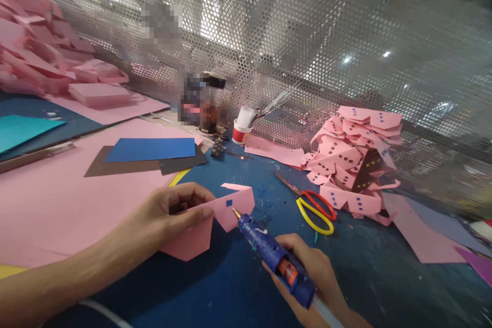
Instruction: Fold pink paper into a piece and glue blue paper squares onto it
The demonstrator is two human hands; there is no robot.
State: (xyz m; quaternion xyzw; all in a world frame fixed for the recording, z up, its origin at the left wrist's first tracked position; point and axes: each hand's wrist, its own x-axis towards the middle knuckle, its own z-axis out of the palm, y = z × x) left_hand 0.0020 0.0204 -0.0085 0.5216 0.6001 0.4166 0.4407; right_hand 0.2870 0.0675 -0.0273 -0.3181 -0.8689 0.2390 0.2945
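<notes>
My left hand (180,212) pinches a folded pink paper cutout (192,240) between thumb and fingers, just above the blue table. One small dark blue square (229,203) sits on the cutout's right part. My right hand (315,271) is wrapped round a blue hot glue gun (265,246), whose brass tip points at the paper just right of that square. Whether the tip touches the paper I cannot tell. A clear glue stick (325,312) sticks out of the gun's rear end. Scissors (315,210) with red and yellow handles lie to the right of the paper.
Pink cutouts with small dark squares are heaped (349,164) at the right. Blue card (151,149) lies over dark sheets on large pink paper (77,195). A paper cup (242,132) and a jar (212,105) stand by the perforated metal screen (246,25). More pink pieces (38,46) are piled far left.
</notes>
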